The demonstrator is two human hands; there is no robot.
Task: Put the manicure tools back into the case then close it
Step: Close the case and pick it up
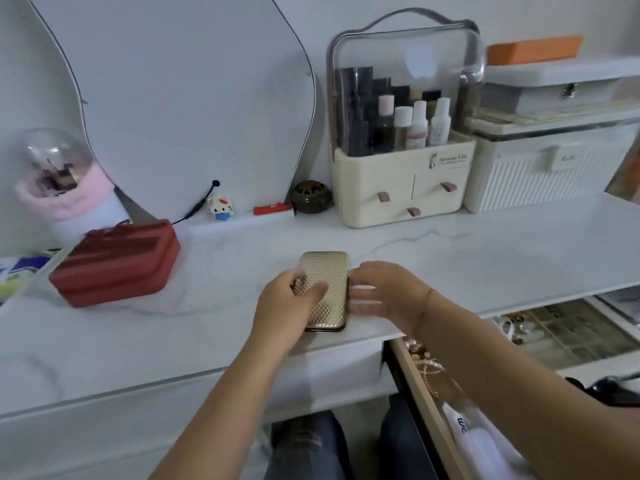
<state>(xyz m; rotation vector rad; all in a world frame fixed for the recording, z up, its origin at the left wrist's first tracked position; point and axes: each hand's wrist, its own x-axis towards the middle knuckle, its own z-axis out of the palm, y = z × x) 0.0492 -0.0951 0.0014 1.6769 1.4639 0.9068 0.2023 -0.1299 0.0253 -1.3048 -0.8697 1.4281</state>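
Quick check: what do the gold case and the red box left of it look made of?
Gold case: likely embossed faux leather or plastic with a metallic sheen; its raised dimple grid glints, and a dark edge shows below. Red box: matte, possibly faux leather or silicone; no glare, rounded corners, ribbed lid.

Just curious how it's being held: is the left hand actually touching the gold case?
Touching. The head view shows the left hand gripping the gold case, with the thumb lying across its textured lid and fingers at its left edge.
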